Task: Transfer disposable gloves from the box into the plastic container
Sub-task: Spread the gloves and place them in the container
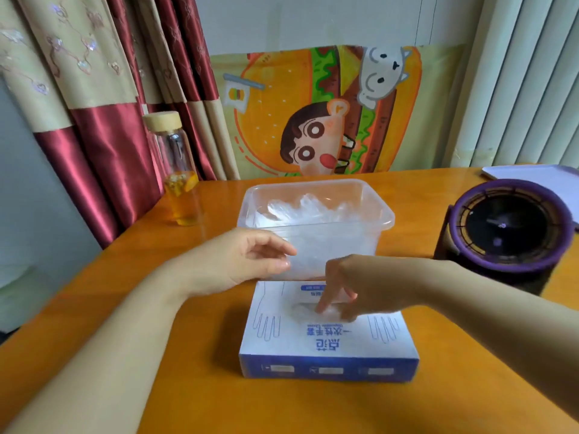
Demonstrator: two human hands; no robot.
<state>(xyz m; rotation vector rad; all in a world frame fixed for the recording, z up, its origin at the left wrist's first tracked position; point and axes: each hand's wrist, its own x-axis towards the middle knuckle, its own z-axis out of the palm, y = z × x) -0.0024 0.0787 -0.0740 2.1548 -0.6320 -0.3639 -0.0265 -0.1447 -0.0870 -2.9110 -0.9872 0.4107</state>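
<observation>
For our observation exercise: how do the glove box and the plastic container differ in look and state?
The glove box is opaque white and blue with print; the plastic container is clear. The box is low with only a slot on top; the container is taller and open. The right hand reaches into the box; the left hand is beside the container. Both sit on the table and hold clear gloves.
</observation>
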